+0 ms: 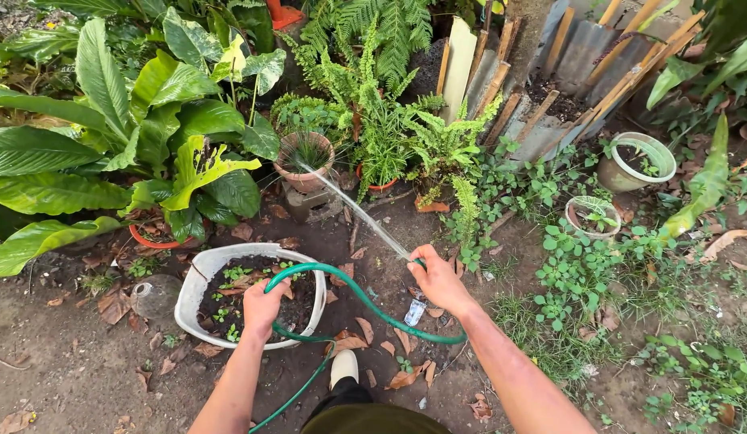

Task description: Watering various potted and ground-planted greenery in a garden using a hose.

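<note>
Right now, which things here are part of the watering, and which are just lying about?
In use:
green hose, in left hand and right hand
water jet
clay pot it hits

Lying about:
white tub of seedlings
two pale pots
dead leaves
wooden slats

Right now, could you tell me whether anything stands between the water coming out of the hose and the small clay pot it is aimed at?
Nothing visible does. The water jet runs from the hose end in the right hand over bare soil straight into the clay pot. The ferns stand to the right of its path.
</note>
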